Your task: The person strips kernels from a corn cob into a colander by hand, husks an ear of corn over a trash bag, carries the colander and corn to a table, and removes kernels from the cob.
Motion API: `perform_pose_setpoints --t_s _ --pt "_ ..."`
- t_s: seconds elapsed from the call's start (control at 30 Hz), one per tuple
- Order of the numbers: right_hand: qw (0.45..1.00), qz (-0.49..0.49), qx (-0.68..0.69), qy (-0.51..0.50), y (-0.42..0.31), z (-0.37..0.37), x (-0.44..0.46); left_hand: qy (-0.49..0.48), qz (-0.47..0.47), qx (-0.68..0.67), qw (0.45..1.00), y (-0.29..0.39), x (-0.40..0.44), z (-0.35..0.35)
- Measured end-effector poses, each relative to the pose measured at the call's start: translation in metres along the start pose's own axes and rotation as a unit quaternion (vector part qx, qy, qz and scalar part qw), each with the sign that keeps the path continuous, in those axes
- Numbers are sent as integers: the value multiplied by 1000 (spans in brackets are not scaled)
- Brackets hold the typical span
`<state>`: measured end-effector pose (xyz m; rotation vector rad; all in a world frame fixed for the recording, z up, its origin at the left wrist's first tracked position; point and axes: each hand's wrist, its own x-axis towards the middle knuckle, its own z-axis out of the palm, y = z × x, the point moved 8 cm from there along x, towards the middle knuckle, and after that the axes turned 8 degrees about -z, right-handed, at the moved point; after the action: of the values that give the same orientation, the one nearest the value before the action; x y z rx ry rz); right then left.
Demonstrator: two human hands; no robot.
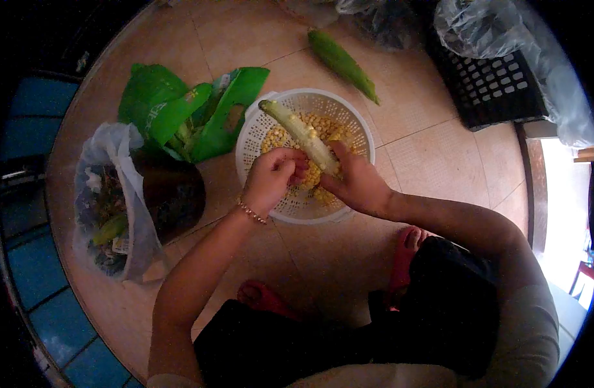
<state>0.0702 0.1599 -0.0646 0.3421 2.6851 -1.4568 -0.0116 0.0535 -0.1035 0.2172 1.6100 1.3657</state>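
Observation:
My right hand [360,184] is closed around the lower end of a corn cob [303,134], mostly stripped, with a few kernels left on it. The cob slants up and left across a white plastic colander [250,139]. Loose yellow corn kernels [326,125] lie in the colander, beneath both hands. Just left of the cob, my left hand [271,178] has its fingers curled in over the kernels. Whatever those fingers hold, if anything, is hidden. A beaded bracelet [252,212] circles my left wrist.
An ear of corn in green husk [342,64] lies on the tiled floor behind the colander. Green plastic bags [161,107] lie to the left, above a bin lined with a translucent waste bag [138,220]. A black crate [497,90] stands at the upper right.

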Motion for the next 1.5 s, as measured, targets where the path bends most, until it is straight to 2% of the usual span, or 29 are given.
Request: perform_pose_setpoints --t_s 0.03,0.1,0.23,0.3,0.47,0.63,0.83,1.0,1.1,1.17,1.23,1.37,1.43,1.5 --pt "1000 0 1 -6 -4 -3 0 -1 0 0 1000 2 -2 2" --pt "1000 -19 17 0 -4 -1 0 -12 -47 -88 995 2 -6 9" --pt "999 -36 17 6 -10 1 -1 -30 -53 -43 997 11 -9 22" --pt "999 -32 22 -2 -7 3 1 -18 54 95 994 16 -6 20" --pt "998 -47 48 6 1 7 5 -37 45 60 997 10 -2 17" --pt "987 -13 158 7 6 11 5 -53 51 38 997 14 -3 20" --pt "986 -10 165 0 3 12 5 -21 77 105 991 14 0 18" --pt "981 1 193 -27 -1 14 7 3 27 52 998 11 -1 22" --pt "981 -1 194 -28 0 16 7 11 7 64 998 2 3 20" --pt "979 -8 205 -21 0 15 7 9 19 63 998 -2 8 19" --pt "963 72 248 -78 7 24 3 8 30 62 998 1 7 20" --pt "960 57 267 -68 7 25 5 20 35 123 992 0 9 18" --pt "897 142 409 -92 9 35 1 21 39 150 988 -2 11 11" --pt "880 142 439 -113 0 29 4 -15 -81 154 985 -19 10 2"
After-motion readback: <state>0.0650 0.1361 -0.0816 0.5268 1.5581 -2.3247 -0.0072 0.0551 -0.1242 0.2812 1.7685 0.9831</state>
